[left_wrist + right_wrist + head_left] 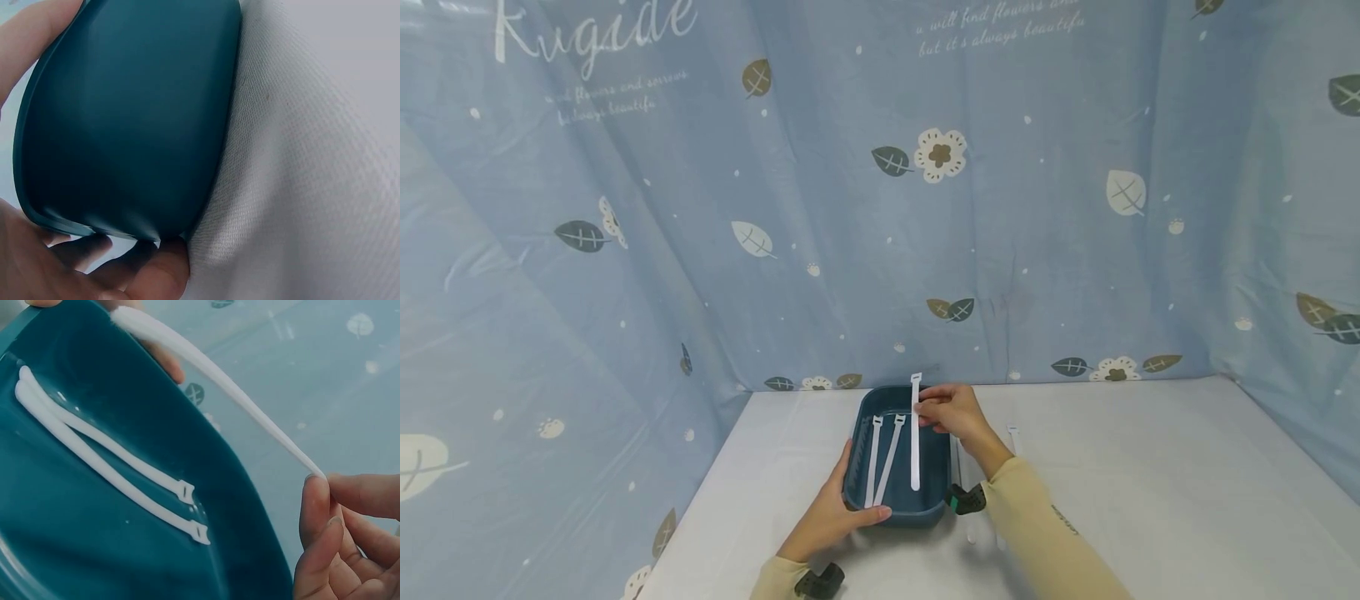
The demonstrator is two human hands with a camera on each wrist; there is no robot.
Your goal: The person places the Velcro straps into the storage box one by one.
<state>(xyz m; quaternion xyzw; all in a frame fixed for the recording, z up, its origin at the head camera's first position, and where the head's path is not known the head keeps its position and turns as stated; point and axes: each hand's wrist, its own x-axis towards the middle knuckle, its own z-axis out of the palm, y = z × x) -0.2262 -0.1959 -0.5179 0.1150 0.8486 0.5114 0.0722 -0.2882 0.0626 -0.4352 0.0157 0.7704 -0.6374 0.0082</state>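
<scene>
A dark teal plastic tray (917,518) stands on the white table. My left hand (829,515) grips its near left corner, the thumb at the near rim and the fingers along the outer left side; fingertips (165,269) touch the wall in the left wrist view. My right hand (953,414) pinches a white hook-and-loop cable tie (915,454) between thumb and fingers above the tray's right part. In the right wrist view that held tie (231,390) bends in an arc. Two more white cable ties (106,465) lie inside the tray, slotted heads at the far end.
More white cable ties (1013,432) lie on the white tabletop (1120,483) to the right of the tray, partly hidden by my right forearm. A blue leaf-print curtain (850,217) hangs behind the table and along both sides.
</scene>
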